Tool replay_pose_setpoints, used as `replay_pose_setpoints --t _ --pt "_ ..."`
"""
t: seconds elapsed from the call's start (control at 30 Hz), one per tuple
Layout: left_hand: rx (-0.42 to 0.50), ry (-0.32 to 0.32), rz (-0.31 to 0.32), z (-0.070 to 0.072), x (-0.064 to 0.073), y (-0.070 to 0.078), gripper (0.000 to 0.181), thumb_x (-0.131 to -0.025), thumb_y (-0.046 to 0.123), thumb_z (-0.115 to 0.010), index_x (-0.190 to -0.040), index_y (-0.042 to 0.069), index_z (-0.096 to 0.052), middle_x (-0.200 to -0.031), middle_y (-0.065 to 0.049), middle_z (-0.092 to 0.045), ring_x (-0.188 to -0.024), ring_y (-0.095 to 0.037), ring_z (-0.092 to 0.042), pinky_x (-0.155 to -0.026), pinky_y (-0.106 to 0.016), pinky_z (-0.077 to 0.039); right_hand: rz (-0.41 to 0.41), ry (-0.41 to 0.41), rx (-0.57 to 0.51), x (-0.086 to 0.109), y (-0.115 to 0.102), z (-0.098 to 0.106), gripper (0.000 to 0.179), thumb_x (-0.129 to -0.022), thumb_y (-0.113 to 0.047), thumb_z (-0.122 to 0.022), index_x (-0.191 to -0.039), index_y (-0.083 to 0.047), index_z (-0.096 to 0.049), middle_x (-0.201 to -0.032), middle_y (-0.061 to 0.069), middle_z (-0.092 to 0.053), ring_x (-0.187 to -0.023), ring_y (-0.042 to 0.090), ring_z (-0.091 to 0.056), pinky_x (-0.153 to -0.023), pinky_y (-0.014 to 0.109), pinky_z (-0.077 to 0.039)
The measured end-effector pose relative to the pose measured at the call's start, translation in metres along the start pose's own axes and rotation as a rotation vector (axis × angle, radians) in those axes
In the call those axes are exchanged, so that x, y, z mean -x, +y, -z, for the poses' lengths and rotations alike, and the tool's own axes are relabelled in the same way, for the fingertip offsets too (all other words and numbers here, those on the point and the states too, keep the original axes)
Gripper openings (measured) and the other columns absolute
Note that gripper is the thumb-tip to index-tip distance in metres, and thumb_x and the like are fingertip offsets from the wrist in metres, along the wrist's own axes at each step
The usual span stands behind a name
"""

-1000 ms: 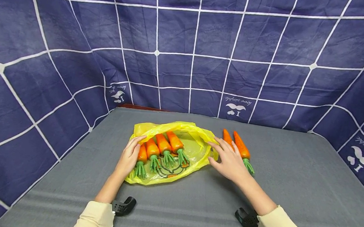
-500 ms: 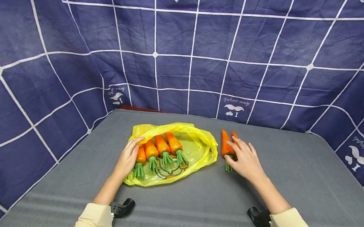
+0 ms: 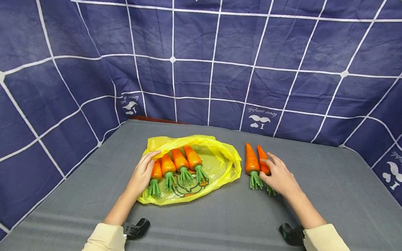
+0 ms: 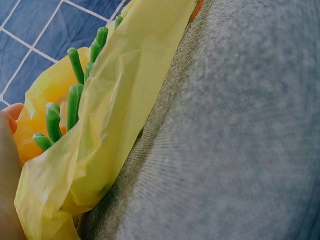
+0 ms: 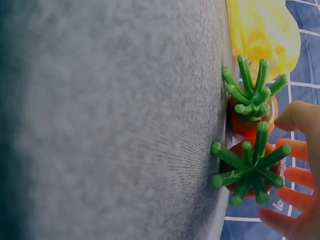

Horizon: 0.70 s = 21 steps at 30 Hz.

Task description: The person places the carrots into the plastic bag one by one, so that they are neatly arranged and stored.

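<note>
A yellow plastic bag [image 3: 219,180] lies with its mouth spread, several orange toy-like carrots [image 3: 181,162] with green tops inside it. My left hand [image 3: 142,172] holds the bag's left rim, its fingertips over the edge beside the leftmost carrot. In the left wrist view the bag's wall [image 4: 115,100] hides most of the carrots, with green stems [image 4: 72,105] poking up. To the bag's right, two more carrots lie side by side. My right hand [image 3: 281,177] reaches over the right carrot [image 3: 262,152], thumb and spread fingers about its body; the left carrot [image 3: 252,162] lies just beside the thumb.
The grey cloth-covered table [image 3: 205,231] extends under everything. A blue curtain [image 3: 230,43] with white lines rises behind it and along both sides. Black wrist straps [image 3: 136,229] are worn on both wrists.
My right hand has left the bag's right rim and moved right, past the left loose carrot, to the right one. The left hand and the bag stay in place.
</note>
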<state>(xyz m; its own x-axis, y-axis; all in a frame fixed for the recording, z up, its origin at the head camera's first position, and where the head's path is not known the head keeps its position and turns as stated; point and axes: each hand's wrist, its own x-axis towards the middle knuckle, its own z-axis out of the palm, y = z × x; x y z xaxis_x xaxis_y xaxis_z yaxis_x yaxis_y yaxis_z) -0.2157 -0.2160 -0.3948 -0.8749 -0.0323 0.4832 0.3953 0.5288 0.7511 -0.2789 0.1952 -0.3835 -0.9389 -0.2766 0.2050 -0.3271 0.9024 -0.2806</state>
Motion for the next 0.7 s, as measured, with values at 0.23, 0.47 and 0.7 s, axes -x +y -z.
replay_pose_setpoints --t 0.23,0.47,0.7 --pt "-0.009 0.011 -0.028 -0.006 -0.004 -0.027 0.034 -0.097 0.007 -0.035 -0.127 0.007 -0.051 -0.130 -0.015 -0.048 -0.125 -0.029 -0.040 -0.102 -0.045 -0.029 -0.003 -0.041 0.019 -0.004 0.005 -0.006 0.046 -0.081 -0.027 -0.053 -0.122 -0.007 -0.054 -0.138 0.018 -0.039 -0.124 0.040 -0.037 -0.081 0.066 -0.040" --pt "-0.027 0.003 -0.023 -0.005 -0.003 -0.029 0.033 -0.099 0.015 -0.034 -0.127 0.013 -0.051 -0.130 -0.010 -0.048 -0.124 -0.024 -0.040 -0.101 -0.045 -0.032 0.009 -0.036 0.006 -0.007 0.009 -0.008 0.043 -0.078 -0.019 -0.056 -0.119 -0.004 -0.055 -0.132 0.019 -0.044 -0.117 0.042 -0.043 -0.080 0.061 -0.042" --pt "-0.023 0.007 -0.018 -0.005 -0.004 -0.027 0.034 -0.098 0.009 -0.035 -0.127 0.010 -0.051 -0.130 -0.012 -0.048 -0.124 -0.025 -0.041 -0.101 -0.043 -0.032 -0.002 -0.034 -0.006 -0.006 0.009 -0.006 0.044 -0.077 -0.018 -0.057 -0.119 -0.005 -0.056 -0.131 0.019 -0.044 -0.115 0.042 -0.044 -0.080 0.060 -0.042"
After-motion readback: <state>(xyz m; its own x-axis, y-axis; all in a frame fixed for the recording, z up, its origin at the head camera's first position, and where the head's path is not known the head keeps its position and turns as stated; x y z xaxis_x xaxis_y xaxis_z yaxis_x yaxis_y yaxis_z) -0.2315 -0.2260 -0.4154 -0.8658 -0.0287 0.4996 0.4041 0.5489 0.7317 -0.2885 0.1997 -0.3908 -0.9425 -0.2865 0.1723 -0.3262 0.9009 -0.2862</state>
